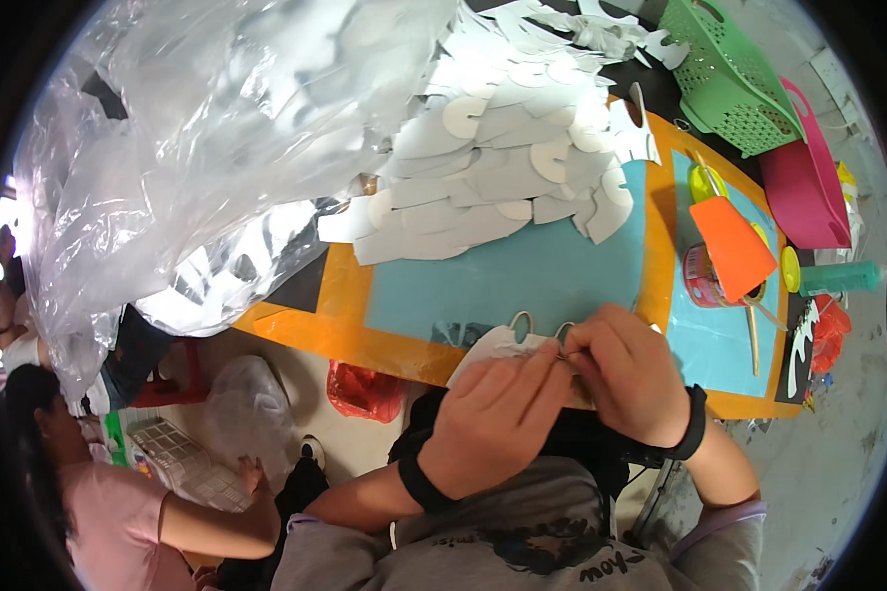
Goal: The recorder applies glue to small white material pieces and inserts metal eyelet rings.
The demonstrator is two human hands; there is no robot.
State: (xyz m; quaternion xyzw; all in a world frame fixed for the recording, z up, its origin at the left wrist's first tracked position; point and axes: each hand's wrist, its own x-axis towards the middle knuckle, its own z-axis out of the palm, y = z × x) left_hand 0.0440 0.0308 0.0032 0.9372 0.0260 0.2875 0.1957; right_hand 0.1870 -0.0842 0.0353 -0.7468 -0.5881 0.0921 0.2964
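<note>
A white cut-out piece [493,347] with looped shapes at its far edge is between my hands at the table's near edge. My left hand [491,422] grips it, fingers stretched over its top and pointing right. My right hand [629,372] pinches at the piece's right side, fingertips bent and meeting the left ones. What exactly lies between the fingertips is too small and covered to make out. Just beyond my hands, a blue mat [434,295] covers the orange-edged table [335,340]. Overlapping white cut-out pieces [453,212] are heaped on its far part.
Clear plastic sheeting [227,128] bulges over the far left. On the right are a pink tin [700,276], an orange scraper-like sheet [732,246], a teal bottle [840,279], a green basket [729,79] and a pink basket [808,187]. A co-worker [118,512] sits at lower left.
</note>
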